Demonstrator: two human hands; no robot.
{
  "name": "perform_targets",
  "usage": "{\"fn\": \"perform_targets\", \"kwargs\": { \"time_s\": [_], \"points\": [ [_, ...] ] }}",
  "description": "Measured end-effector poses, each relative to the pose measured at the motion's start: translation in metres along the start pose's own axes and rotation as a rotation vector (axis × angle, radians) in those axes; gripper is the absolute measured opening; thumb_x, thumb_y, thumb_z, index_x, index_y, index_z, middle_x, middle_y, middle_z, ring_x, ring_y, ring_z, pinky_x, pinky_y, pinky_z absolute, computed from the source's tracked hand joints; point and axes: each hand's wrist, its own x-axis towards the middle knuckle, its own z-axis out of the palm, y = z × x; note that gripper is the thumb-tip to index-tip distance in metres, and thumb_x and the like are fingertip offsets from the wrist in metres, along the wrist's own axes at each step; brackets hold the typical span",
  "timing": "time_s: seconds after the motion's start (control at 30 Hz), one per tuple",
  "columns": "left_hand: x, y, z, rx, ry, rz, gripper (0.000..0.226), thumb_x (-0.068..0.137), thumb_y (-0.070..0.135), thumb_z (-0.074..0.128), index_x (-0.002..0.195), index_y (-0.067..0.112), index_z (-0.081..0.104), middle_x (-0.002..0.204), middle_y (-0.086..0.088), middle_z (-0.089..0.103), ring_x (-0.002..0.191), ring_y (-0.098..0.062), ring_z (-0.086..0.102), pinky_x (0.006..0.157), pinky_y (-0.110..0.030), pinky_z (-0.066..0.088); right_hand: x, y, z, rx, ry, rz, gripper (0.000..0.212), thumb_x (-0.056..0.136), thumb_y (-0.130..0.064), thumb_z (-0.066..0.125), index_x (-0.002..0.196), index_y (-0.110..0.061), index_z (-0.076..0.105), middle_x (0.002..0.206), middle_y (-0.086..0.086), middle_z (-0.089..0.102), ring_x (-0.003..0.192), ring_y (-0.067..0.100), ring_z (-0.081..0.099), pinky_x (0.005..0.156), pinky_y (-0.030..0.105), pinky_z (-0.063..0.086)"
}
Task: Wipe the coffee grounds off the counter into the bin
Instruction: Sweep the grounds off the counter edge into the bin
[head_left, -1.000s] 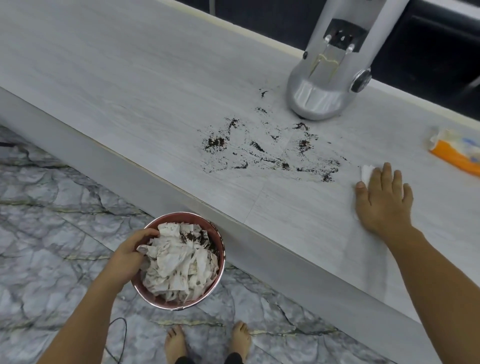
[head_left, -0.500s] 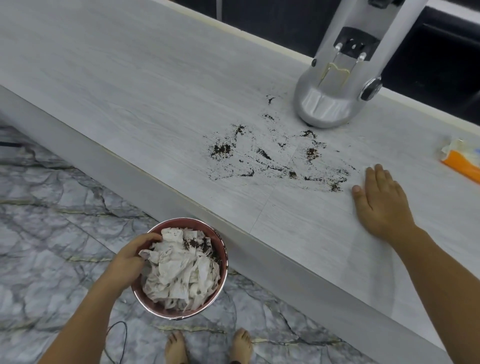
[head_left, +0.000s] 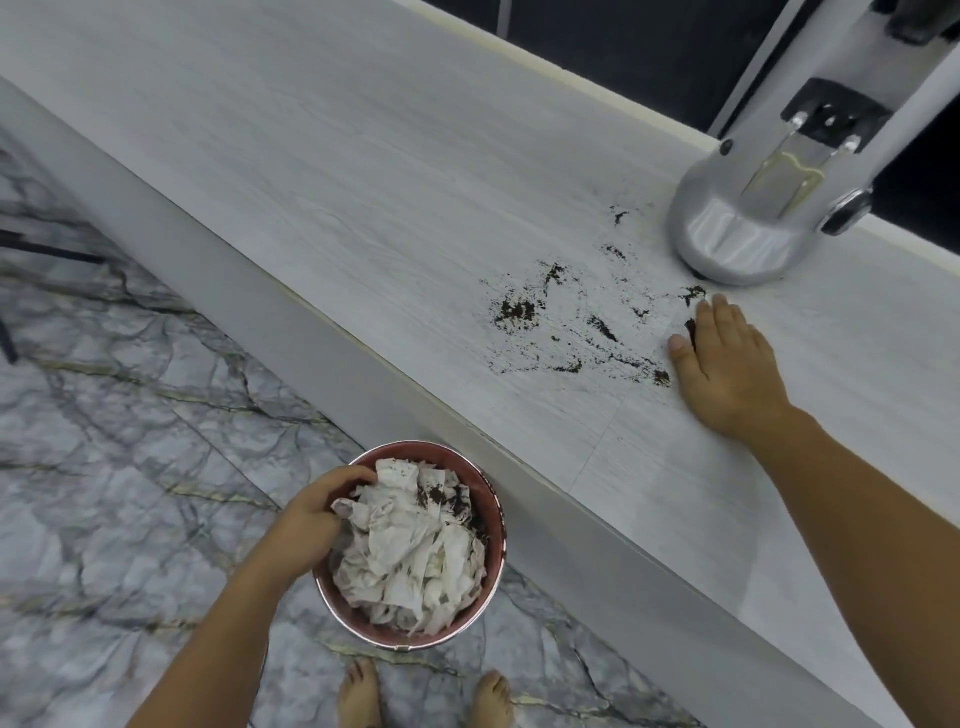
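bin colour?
The bin is reddish-brown; the head view shows it best, stuffed with crumpled white paper.

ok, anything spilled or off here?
Yes: grounds are scattered over the counter beside the machine, reaching the flat right hand. The bin, held by the left hand below the counter edge, is piled with crumpled tissue.

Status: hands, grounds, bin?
Left hand grips bin. Right hand flat on counter, at edge of grounds. Not yet wiped. Machine base close behind.
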Motion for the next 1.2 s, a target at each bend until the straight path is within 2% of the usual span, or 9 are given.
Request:
{"fn": "perform_targets", "kwargs": {
  "time_s": [0.2, 0.3, 0.37, 0.57, 0.7, 0.87, 0.97, 1.1, 1.2],
  "points": [
    [0.009, -0.003, -0.007, 0.03, -0.022, 0.006, 0.078, 0.062, -0.03, 0.043, 0.106, 0.026, 0.072, 0.123, -0.003, 0.064, 0.115, -0.024, 0.058, 0.081, -0.035, 0.056, 0.024, -0.05, 0.005, 0.015, -0.017, -0.095, 0.076, 0.098, -0.061, 0.007, 0.156, -0.01, 0.012, 0.166, 0.011, 0.007, 0.152, 0.025, 0.004, 0.123, 0.046, 0.009],
    [0.011, 0.0, -0.01, 0.039, -0.026, -0.01, 0.078, 0.064, -0.029, 0.042, 0.105, 0.029, 0.073, 0.121, -0.001, 0.065, 0.11, -0.023, 0.061, 0.084, -0.049, 0.057, 0.032, -0.071, 0.007, 0.011, -0.04, -0.173, 0.075, 0.099, -0.06, 0.006, 0.156, -0.012, 0.009, 0.166, 0.008, 0.004, 0.153, 0.023, 0.001, 0.123, 0.044, 0.007],
    [0.011, 0.002, -0.013, 0.047, -0.037, -0.011, 0.077, 0.066, -0.028, 0.041, 0.105, 0.03, 0.072, 0.12, 0.0, 0.065, 0.107, -0.02, 0.062, 0.085, -0.051, 0.056, 0.035, -0.083, 0.007, 0.009, -0.055, -0.229, 0.074, 0.099, -0.059, 0.007, 0.157, -0.013, 0.008, 0.166, 0.007, 0.003, 0.153, 0.021, 0.0, 0.123, 0.043, 0.006],
    [0.011, 0.003, -0.014, 0.042, -0.033, 0.014, 0.078, 0.071, -0.026, 0.036, 0.097, 0.039, 0.071, 0.119, 0.001, 0.065, 0.103, -0.01, 0.061, 0.083, -0.036, 0.054, 0.046, -0.109, 0.007, -0.002, -0.07, -0.378, 0.071, 0.1, -0.058, 0.007, 0.157, -0.015, 0.007, 0.166, 0.004, 0.002, 0.153, 0.019, 0.0, 0.123, 0.041, 0.006],
    [0.013, 0.0, -0.013, 0.032, -0.04, 0.013, 0.077, 0.071, -0.027, 0.035, 0.104, 0.031, 0.072, 0.124, -0.002, 0.063, 0.113, -0.019, 0.06, 0.093, -0.045, 0.054, 0.049, -0.121, 0.008, -0.012, -0.079, -0.479, 0.068, 0.101, -0.056, 0.006, 0.157, -0.017, 0.006, 0.167, 0.0, -0.001, 0.152, 0.014, -0.003, 0.124, 0.041, 0.005],
    [0.014, -0.002, -0.013, 0.048, -0.028, 0.013, 0.075, 0.072, -0.026, 0.034, 0.107, 0.029, 0.071, 0.127, -0.003, 0.063, 0.113, -0.018, 0.06, 0.091, -0.038, 0.054, 0.041, -0.143, 0.008, 0.003, -0.104, -0.604, 0.068, 0.102, -0.055, 0.008, 0.157, -0.017, 0.006, 0.166, 0.001, -0.001, 0.152, 0.013, -0.003, 0.123, 0.041, 0.007],
    [0.014, -0.005, -0.013, 0.073, -0.024, 0.011, 0.076, 0.069, -0.023, 0.034, 0.104, 0.034, 0.071, 0.124, 0.002, 0.063, 0.11, -0.023, 0.061, 0.094, -0.051, 0.052, 0.025, -0.157, 0.009, -0.002, -0.12, -0.663, 0.068, 0.101, -0.055, 0.008, 0.157, -0.016, 0.006, 0.166, 0.002, 0.0, 0.152, 0.015, -0.002, 0.123, 0.042, 0.008],
    [0.012, -0.007, -0.012, 0.083, -0.016, 0.03, 0.079, 0.067, -0.022, 0.033, 0.101, 0.039, 0.071, 0.125, 0.003, 0.064, 0.117, -0.023, 0.06, 0.096, -0.049, 0.052, -0.003, -0.174, 0.009, -0.019, -0.125, -0.74, 0.068, 0.102, -0.053, 0.011, 0.157, -0.014, 0.008, 0.166, 0.005, 0.003, 0.153, 0.018, 0.001, 0.123, 0.042, 0.01],
    [0.011, -0.01, -0.012, 0.103, -0.015, 0.03, 0.079, 0.067, -0.018, 0.033, 0.107, 0.038, 0.071, 0.125, 0.005, 0.065, 0.111, -0.028, 0.063, 0.098, -0.058, 0.049, -0.028, -0.183, 0.009, -0.028, -0.144, -0.798, 0.067, 0.102, -0.052, 0.013, 0.157, -0.013, 0.008, 0.166, 0.005, 0.001, 0.153, 0.017, -0.001, 0.123, 0.039, 0.007]
  ]
}}
